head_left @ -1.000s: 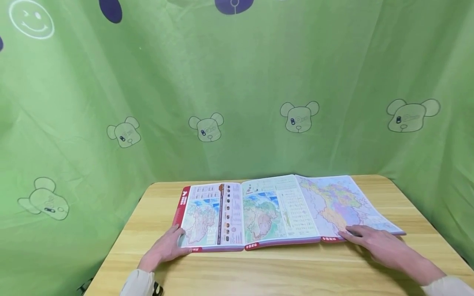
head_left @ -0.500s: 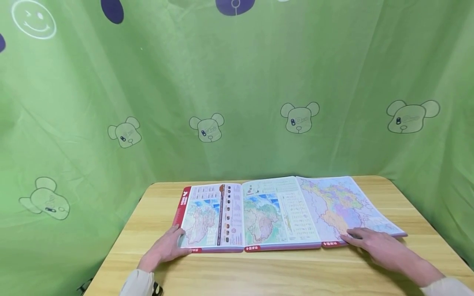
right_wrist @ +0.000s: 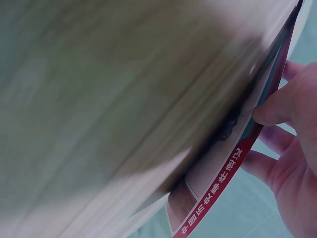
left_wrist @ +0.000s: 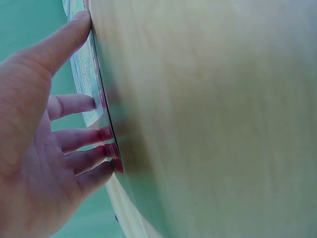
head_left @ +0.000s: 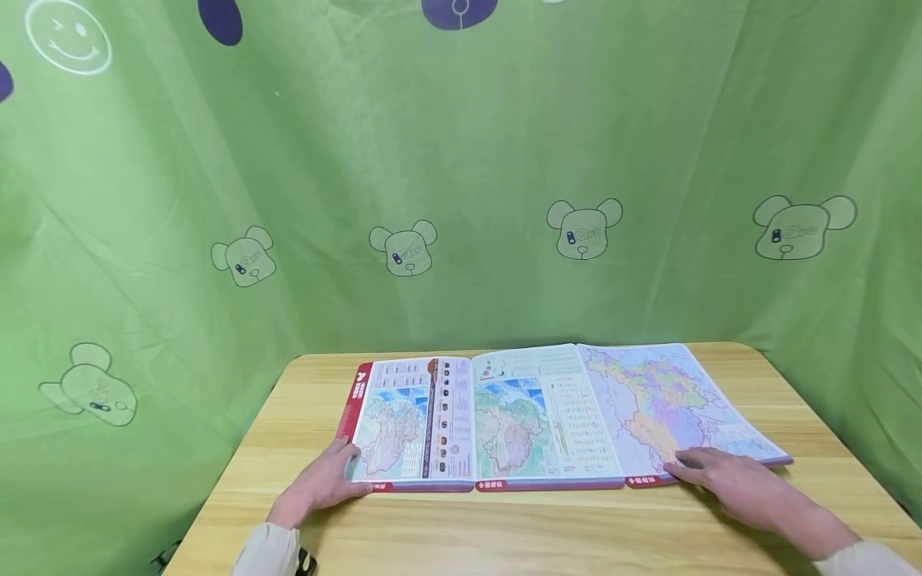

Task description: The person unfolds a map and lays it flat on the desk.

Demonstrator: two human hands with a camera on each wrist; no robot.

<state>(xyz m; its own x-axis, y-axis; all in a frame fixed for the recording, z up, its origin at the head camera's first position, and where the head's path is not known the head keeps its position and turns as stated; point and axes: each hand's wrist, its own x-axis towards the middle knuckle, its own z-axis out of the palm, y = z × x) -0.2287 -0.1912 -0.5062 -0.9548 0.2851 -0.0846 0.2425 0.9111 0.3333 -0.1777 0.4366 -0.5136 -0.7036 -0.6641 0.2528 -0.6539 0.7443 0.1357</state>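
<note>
A wide fold-out map booklet (head_left: 547, 420) lies spread across the table, with three panels of coloured maps and small print. Red tabs mark its near edge. My left hand (head_left: 320, 482) is spread at the near left corner; in the left wrist view its thumb and fingertips (left_wrist: 105, 133) touch the booklet's edge. At the right panel (head_left: 651, 400), my right hand (head_left: 745, 488) pinches the near edge. The right wrist view shows the thumb (right_wrist: 270, 110) at the underside, by a red printed strip (right_wrist: 213, 193), with fingers on the other side. That panel's right part is slightly raised.
The light wooden table (head_left: 519, 528) has rounded far corners. Green cloth (head_left: 490, 144) with bear heads hangs behind it and at both sides. A dark object (head_left: 306, 562) shows beside the left sleeve.
The right hand has shifted slightly down and nearer, and the right panel's near edge has lowered a little with it. The left hand has stayed in place.
</note>
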